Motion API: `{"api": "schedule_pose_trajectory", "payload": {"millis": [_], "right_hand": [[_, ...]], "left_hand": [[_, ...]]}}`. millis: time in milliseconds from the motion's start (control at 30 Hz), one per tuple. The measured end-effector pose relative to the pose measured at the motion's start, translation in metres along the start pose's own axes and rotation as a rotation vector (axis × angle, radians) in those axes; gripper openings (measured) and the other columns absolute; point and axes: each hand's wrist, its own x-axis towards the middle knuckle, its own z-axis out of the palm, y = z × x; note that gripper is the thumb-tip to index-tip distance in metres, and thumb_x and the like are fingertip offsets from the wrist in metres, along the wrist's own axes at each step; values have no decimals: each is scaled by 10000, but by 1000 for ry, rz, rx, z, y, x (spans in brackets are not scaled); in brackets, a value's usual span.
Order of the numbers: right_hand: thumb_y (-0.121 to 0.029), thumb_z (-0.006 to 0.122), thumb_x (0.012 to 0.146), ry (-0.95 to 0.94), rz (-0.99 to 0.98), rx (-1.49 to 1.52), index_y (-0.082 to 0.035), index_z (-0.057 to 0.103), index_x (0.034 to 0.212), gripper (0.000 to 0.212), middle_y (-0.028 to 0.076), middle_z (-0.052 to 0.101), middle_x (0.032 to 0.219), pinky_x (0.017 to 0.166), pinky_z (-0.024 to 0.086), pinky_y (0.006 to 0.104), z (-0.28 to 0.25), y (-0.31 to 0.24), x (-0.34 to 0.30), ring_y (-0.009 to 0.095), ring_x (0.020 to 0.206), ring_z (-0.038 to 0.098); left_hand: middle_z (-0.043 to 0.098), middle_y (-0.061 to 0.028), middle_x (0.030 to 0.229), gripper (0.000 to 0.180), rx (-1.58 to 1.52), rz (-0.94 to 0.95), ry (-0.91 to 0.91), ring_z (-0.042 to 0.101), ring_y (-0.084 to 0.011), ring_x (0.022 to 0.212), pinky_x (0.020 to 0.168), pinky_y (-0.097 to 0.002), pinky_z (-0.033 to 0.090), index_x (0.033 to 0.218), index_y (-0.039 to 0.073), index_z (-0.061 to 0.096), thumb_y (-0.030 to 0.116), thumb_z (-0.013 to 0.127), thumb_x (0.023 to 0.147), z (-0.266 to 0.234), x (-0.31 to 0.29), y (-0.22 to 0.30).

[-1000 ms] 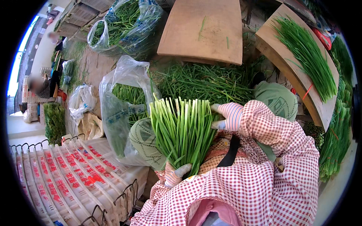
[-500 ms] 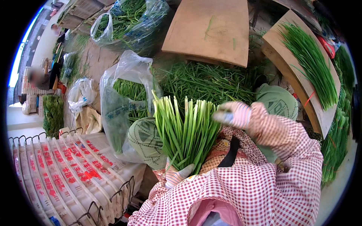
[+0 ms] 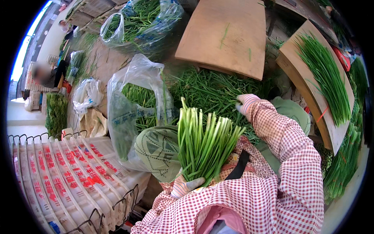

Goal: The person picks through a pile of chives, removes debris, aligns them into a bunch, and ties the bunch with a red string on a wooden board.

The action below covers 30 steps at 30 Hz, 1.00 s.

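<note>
A thick bunch of green chives (image 3: 202, 146) stands slanting in front of my chest, its pale cut ends upward. My left hand (image 3: 187, 185), in a striped glove with grey fingertips, is closed round its lower part. My right hand (image 3: 248, 103), gloved the same way, is up and to the right of the bunch, apart from it. Its fingers look slightly parted over a heap of loose green leaves (image 3: 214, 89), and I see nothing clearly held in them. The heap lies beyond my knees.
Clear bags of greens (image 3: 140, 93) stand ahead and left. A wooden board (image 3: 222, 35) lies ahead; another bench (image 3: 288, 58) at right bears a chive bundle (image 3: 325, 78). Near left sits a white crate (image 3: 78, 175) with wire loops. A person (image 3: 48, 76) is far left.
My right hand has moved from beside the cut ends up and away over the leaf heap. The bunch in my left hand has shifted right and slightly down in view.
</note>
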Motion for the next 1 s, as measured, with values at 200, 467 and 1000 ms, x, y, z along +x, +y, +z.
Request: {"api": "schedule_pose_trajectory", "payload": {"millis": [200,467,1000], "right_hand": [[-470,640,825,-249,-114,798,-62,525,1275,619,157,587,1211,976,441,360,-32,-27,8,276,1144,545],[-370,756,728,215,-829,539,-18,624,1087,520,204,566,1174,997,399,408,-53,-90,-45,346,1146,522],[-206,719,777,107,-611,758,-8,689,893,232,182,538,1238,919,435,384,-27,-113,-69,283,1078,550]], "left_hand": [[545,-113,1299,671,11,-30,-34,522,-223,1194,1017,-375,419,1363,54,424,-75,694,762,-2,8,1],[540,-105,1310,700,-80,49,2,500,-219,1226,1027,-387,421,1371,75,422,-147,665,753,5,13,-9],[465,-98,1391,621,-380,-23,-84,427,-256,1296,1015,-457,453,1356,118,456,-167,549,813,-5,15,-18]]}}
